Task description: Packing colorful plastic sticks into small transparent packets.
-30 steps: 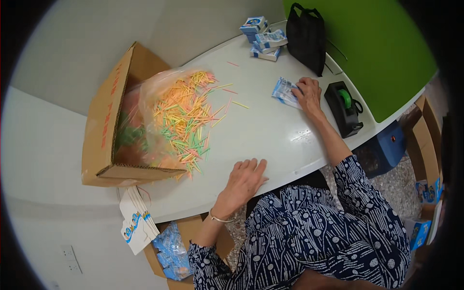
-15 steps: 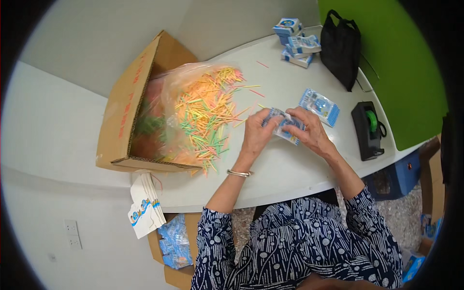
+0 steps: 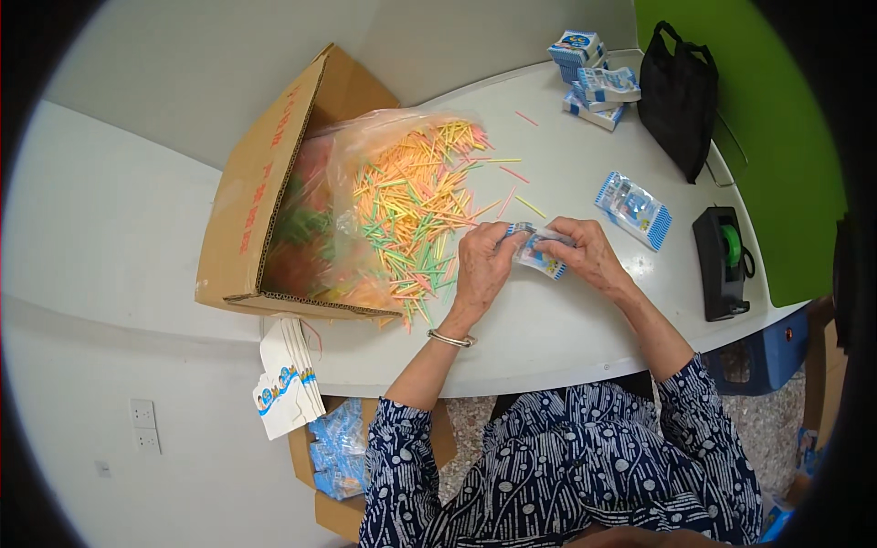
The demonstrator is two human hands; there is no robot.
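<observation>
Over the middle of the white table, both of my hands grip one small blue-and-white plastic packet (image 3: 541, 259). My left hand (image 3: 484, 263) pinches its left end, wearing a silver bangle at the wrist. My right hand (image 3: 592, 258) has its thumb and fingers closed on the packet's right side. Left of my hands, many thin coloured sticks (image 3: 416, 196) in pink, orange, yellow and green spill from a clear plastic bag (image 3: 345, 164). That bag lies in a cardboard box (image 3: 260, 196) tipped on its side. Another blue-and-white packet (image 3: 634, 210) lies flat to the right of my hands.
Small boxes (image 3: 578, 47) are stacked at the back, beside a black bag (image 3: 678, 100). A black tape dispenser (image 3: 722, 265) with green tape stands at the right edge. Folded white cartons (image 3: 290, 388) hang at the left edge, above an open carton of blue packets (image 3: 338, 452).
The whole view has shifted, so the table's things appear farther right. Both hands keep hold of the packet, with the left hand's fingers slightly moved on it.
</observation>
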